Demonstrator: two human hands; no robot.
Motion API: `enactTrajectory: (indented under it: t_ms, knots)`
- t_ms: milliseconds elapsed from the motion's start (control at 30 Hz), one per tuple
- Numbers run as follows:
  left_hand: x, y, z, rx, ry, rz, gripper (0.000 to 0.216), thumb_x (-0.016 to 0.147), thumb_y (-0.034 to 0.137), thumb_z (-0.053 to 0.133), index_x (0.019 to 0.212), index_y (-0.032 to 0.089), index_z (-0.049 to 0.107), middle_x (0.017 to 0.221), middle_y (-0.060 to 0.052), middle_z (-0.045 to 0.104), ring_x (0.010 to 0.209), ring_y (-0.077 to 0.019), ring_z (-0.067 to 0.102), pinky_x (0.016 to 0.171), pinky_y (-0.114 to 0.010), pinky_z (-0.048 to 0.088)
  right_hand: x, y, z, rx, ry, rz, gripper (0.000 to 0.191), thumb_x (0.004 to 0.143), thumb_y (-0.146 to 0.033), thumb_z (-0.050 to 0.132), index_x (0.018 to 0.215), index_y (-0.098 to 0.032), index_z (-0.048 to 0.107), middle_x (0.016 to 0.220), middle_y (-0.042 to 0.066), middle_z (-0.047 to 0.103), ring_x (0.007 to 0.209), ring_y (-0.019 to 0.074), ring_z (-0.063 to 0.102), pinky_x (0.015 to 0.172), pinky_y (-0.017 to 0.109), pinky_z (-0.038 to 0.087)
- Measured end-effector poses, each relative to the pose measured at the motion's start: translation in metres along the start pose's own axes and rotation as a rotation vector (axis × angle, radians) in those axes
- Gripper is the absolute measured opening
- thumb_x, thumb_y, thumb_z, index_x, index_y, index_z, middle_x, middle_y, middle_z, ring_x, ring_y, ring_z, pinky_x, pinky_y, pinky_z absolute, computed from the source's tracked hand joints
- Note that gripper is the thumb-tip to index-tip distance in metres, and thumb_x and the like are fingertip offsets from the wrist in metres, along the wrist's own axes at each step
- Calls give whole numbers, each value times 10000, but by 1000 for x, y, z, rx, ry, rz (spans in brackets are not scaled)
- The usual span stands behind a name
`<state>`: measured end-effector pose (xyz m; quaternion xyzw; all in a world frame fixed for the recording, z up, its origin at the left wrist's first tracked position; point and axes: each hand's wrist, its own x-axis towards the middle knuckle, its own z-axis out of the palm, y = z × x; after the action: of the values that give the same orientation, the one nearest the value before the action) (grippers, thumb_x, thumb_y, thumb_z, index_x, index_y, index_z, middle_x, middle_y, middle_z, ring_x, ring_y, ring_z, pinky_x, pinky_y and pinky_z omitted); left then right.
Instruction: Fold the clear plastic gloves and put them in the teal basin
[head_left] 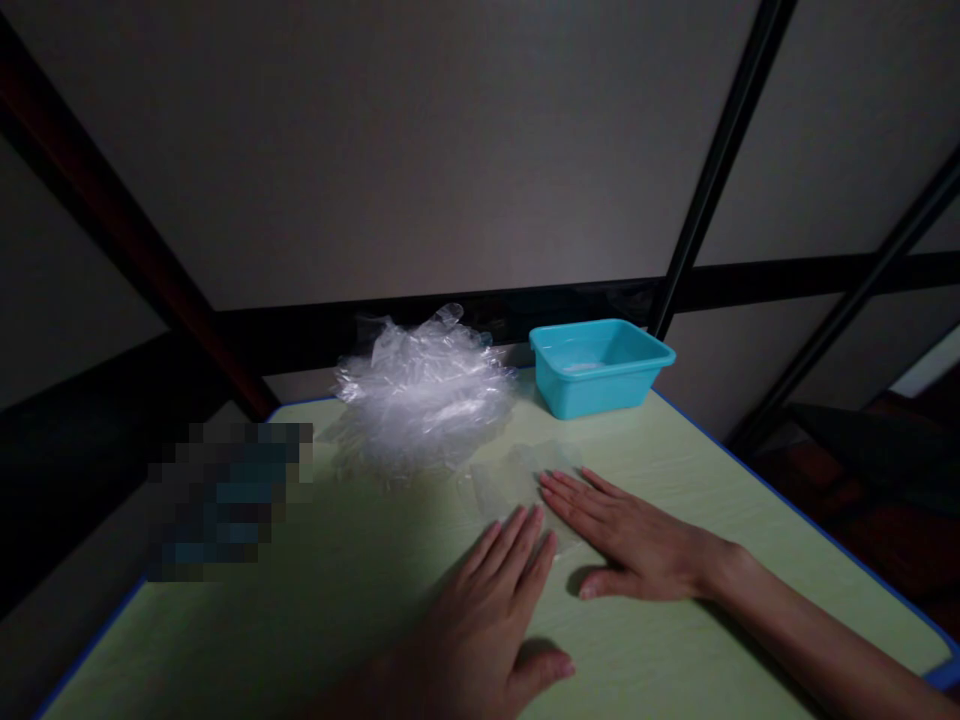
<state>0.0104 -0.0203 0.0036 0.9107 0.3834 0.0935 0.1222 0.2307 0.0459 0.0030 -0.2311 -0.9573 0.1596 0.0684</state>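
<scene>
A thin clear plastic glove (pixel 506 487) lies spread on the table in front of me, hard to make out against the green top. My left hand (pixel 491 610) rests with its fingers stretched out, the fingertips at the glove's near edge. Flat across its right side lies my right hand (pixel 619 530), thumb held apart from the fingers. Neither hand grips anything. Beyond them sits a big loose heap of clear plastic gloves (pixel 427 395).
A turquoise plastic basin (pixel 600 390) stands at the table's back right corner, with something pale on its bottom. The light green table (pixel 337 570) has a blue edge and meets a panelled wall (pixel 450 150). A blurred-out object (pixel 232 505) is at the left edge.
</scene>
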Motion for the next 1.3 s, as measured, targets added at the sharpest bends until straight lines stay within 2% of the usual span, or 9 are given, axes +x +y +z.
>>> enactTrajectory:
  t_ms: [267,333,400,500,600,767,967,1133,1300]
  knots:
    - [0,3,1,0,-34,-9,700,739,422,586,1334,192,297,1418,-109,200,1295,-289,158,1021,-469,228,-1,1,0,29,-12,6,811,810,-522,447,1384,-121,38,1428,155,92,1312,243,86,1060,474,50]
    - [0,0,2,7,2,-13,724,728,406,593,1339,169,283,1415,-119,216,1291,-289,181,1018,-466,241,-4,5,-4,58,35,-12,862,768,-515,520,1387,-139,52,1432,147,111,1309,252,116,1057,482,78]
    - [0,-6,3,17,96,-30,707,713,358,592,1324,146,306,1401,-129,261,1275,-286,236,1010,-461,267,-8,7,-12,66,102,-6,853,710,-489,604,1377,-179,173,1424,126,197,1292,265,194,1050,488,133]
    - [2,-18,0,29,265,-51,568,682,273,567,1218,136,442,1313,-137,418,1199,-280,374,972,-443,336,-15,7,-26,22,154,55,511,701,-372,650,1171,-216,522,1276,85,453,1176,251,399,999,451,285]
    - [3,-25,-2,32,346,-29,485,639,242,564,1108,123,523,1148,-140,561,1060,-272,504,898,-416,415,-19,3,-33,-49,127,107,189,731,-258,617,905,-196,652,1054,69,572,1014,213,511,897,383,400]
    - [3,-24,0,26,354,-1,446,587,242,600,1019,136,572,1037,-116,611,954,-268,550,844,-404,446,-18,3,-29,-157,117,99,73,737,-195,583,761,-189,651,944,65,581,905,210,529,812,367,433]
    - [5,-23,3,16,346,-16,425,585,234,618,993,119,585,1019,-110,607,948,-261,538,854,-393,433,-14,2,-23,-228,104,86,135,754,-111,499,741,-172,619,865,72,588,856,207,529,776,361,428]
    - [6,-21,1,35,333,-33,339,609,232,607,936,141,594,978,-96,614,915,-255,549,827,-396,446,-14,4,-25,-95,140,75,159,733,-75,470,787,-169,587,846,64,599,840,193,547,772,345,425]
    - [6,-20,1,124,334,11,261,715,187,520,967,160,583,987,-87,620,921,-233,561,821,-383,461,-17,10,-27,-3,168,111,228,720,-53,447,881,-169,558,836,57,606,787,183,562,720,327,438]
